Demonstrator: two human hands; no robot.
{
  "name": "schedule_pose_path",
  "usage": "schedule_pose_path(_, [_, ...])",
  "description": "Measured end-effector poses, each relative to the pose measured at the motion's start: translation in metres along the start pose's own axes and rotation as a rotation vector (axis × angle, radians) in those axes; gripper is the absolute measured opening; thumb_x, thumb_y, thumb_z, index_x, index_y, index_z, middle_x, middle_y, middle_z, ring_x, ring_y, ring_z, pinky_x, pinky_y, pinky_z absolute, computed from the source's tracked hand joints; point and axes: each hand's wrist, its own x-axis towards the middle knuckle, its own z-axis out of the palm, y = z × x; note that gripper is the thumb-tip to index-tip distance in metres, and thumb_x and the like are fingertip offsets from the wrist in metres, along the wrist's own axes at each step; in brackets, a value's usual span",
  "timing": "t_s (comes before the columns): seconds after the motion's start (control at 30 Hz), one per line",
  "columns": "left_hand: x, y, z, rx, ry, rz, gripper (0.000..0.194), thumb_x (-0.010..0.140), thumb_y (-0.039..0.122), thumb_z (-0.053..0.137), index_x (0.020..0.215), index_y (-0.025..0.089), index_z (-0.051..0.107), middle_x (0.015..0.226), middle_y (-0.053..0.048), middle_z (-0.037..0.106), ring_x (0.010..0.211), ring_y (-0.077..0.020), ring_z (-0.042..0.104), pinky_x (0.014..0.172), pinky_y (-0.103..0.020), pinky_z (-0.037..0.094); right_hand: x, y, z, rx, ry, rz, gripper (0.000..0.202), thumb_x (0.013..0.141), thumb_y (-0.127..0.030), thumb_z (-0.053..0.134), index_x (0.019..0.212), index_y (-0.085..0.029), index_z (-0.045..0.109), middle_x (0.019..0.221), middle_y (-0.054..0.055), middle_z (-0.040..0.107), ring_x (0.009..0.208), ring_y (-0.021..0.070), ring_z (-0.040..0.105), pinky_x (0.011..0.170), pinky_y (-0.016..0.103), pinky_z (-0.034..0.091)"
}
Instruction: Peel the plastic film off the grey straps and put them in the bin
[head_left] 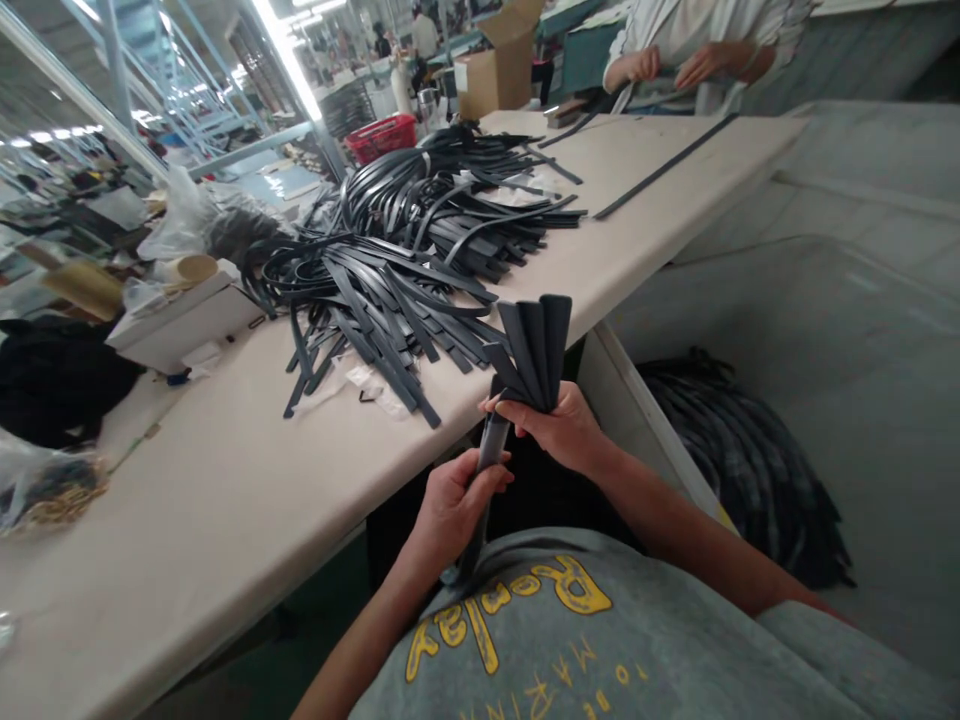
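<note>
Both my hands are together in front of my body, at the table's near edge. My right hand [559, 425] is closed round a bundle of dark straps [536, 345], whose flat ends fan out above my fingers. Lower down, my left hand [459, 500] grips the same straps, thumb pressed on their flat face. Their lower part hangs toward my shirt, partly hidden. Beyond my hands, a big pile of loose black straps [382, 320] lies on the table, many with ends pointing toward me. More coiled straps [450, 190] lie behind it.
The pale table [247, 510] runs diagonally. A single strap [667, 165] lies near a co-worker's hands [701, 65]. At right, a large bin [810, 310] holds dark straps [739, 450]. A red basket [381, 138], cardboard box [495, 70], white box [187, 315] and plastic bags [180, 215] stand around.
</note>
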Motion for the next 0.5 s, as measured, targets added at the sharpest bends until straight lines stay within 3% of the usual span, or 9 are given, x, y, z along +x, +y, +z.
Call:
schedule_pose_path(0.13, [-0.001, -0.013, 0.022, 0.111, -0.107, -0.020, 0.032, 0.088, 0.044, 0.056, 0.089, 0.018, 0.075, 0.082, -0.003, 0.070, 0.079, -0.0176, 0.062, 0.073, -0.026, 0.047, -0.002, -0.001, -0.035, -0.121, 0.176, -0.070, 0.029, 0.076, -0.043, 0.074, 0.078, -0.015, 0.079, 0.056, 0.000, 0.063, 0.043, 0.0079, 0.045, 0.038, 0.021, 0.033])
schedule_pose_path(0.3, [0.003, -0.025, 0.036, 0.189, -0.222, -0.050, 0.034, 0.087, 0.046, 0.056, 0.092, 0.019, 0.076, 0.078, -0.003, 0.070, 0.073, -0.0174, 0.061, 0.069, -0.026, 0.047, -0.008, 0.001, -0.080, -0.245, 0.358, -0.098, 0.031, 0.082, -0.044, 0.068, 0.083, -0.015, 0.079, 0.047, -0.005, 0.052, 0.037, 0.0059, 0.039, 0.035, 0.021, 0.027])
schedule_pose_path(0.4, [0.009, -0.030, 0.034, 0.166, -0.225, -0.028, 0.036, 0.088, 0.045, 0.055, 0.109, 0.021, 0.072, 0.096, -0.005, 0.073, 0.090, -0.0209, 0.064, 0.081, -0.029, 0.049, -0.010, -0.003, -0.112, -0.273, 0.501, -0.101, 0.032, 0.083, -0.044, 0.067, 0.083, -0.014, 0.079, 0.044, -0.005, 0.050, 0.035, 0.0054, 0.037, 0.034, 0.020, 0.025])
schedule_pose_path(0.5, [0.013, -0.040, 0.025, 0.094, -0.170, -0.061, 0.044, 0.088, 0.047, 0.053, 0.124, 0.023, 0.064, 0.121, -0.007, 0.068, 0.110, -0.0244, 0.062, 0.095, -0.035, 0.047, -0.009, -0.022, -0.156, -0.356, 0.782, -0.241, 0.027, 0.082, -0.041, 0.069, 0.084, -0.015, 0.079, 0.049, -0.004, 0.059, 0.036, 0.0050, 0.039, 0.034, 0.019, 0.025])
